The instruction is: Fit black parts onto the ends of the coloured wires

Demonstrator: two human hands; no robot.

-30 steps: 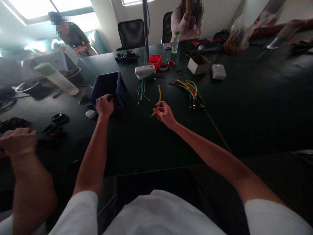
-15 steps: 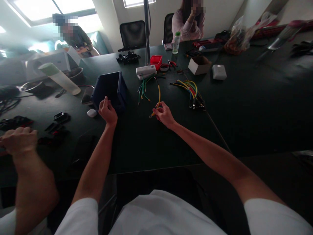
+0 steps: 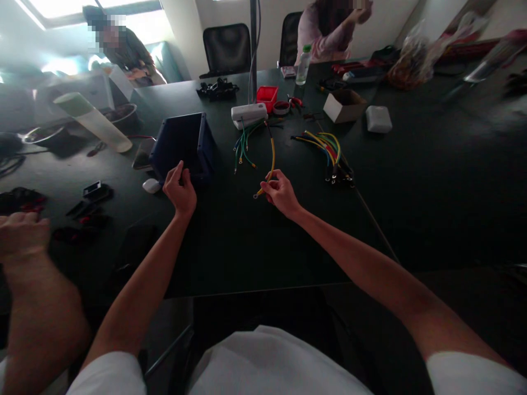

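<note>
My right hand (image 3: 282, 193) pinches the near end of a yellow wire (image 3: 272, 159) that runs away across the dark table (image 3: 255, 241). My left hand (image 3: 180, 189) hovers just in front of a dark blue box (image 3: 183, 144) lying on its side, fingers loosely curled with thumb and forefinger together; nothing shows in them. Green wires (image 3: 242, 151) lie between the box and the yellow wire.
A bundle of coloured wires (image 3: 329, 156) lies to the right. White devices (image 3: 248, 113), a red bin (image 3: 267, 94), a cardboard box (image 3: 343, 105), a white mouse (image 3: 151, 185) and a tall cylinder (image 3: 94, 122) stand further off. Another person's arm (image 3: 28, 274) is at left; two people sit at the far side.
My left hand has come off the blue box and drawn slightly back toward me. My right hand keeps its pinch on the yellow wire. The view has shifted a little.
</note>
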